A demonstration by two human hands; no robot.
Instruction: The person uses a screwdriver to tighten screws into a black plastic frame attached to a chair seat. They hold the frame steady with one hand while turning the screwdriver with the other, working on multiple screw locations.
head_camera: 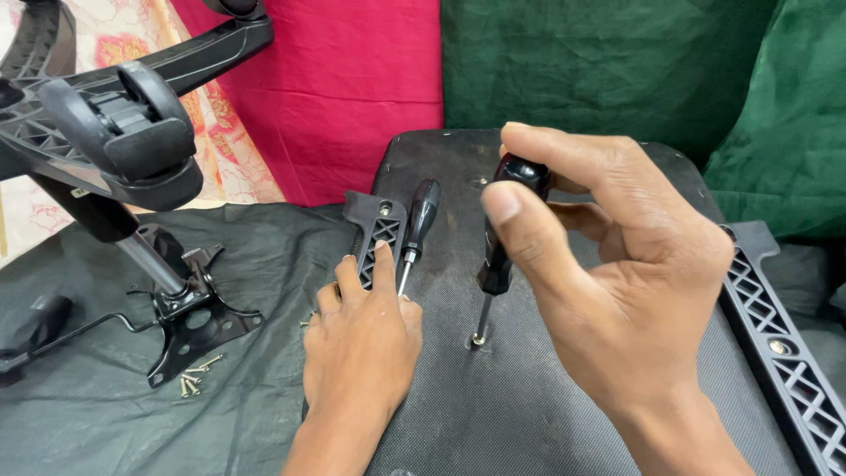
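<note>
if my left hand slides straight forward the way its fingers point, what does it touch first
Your left hand already has fingertips on the black lattice armrest bracket; beside it lies the spare screwdriver. Depth is hard to judge.

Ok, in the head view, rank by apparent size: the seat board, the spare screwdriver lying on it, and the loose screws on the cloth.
1. Seat board, largest by far.
2. Spare screwdriver, lying beside the left hand.
3. Loose screws, smallest.

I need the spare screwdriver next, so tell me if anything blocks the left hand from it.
Nothing visible does: the left hand rests right beside the spare screwdriver, whose shaft runs along its fingers on the seat base.
</note>
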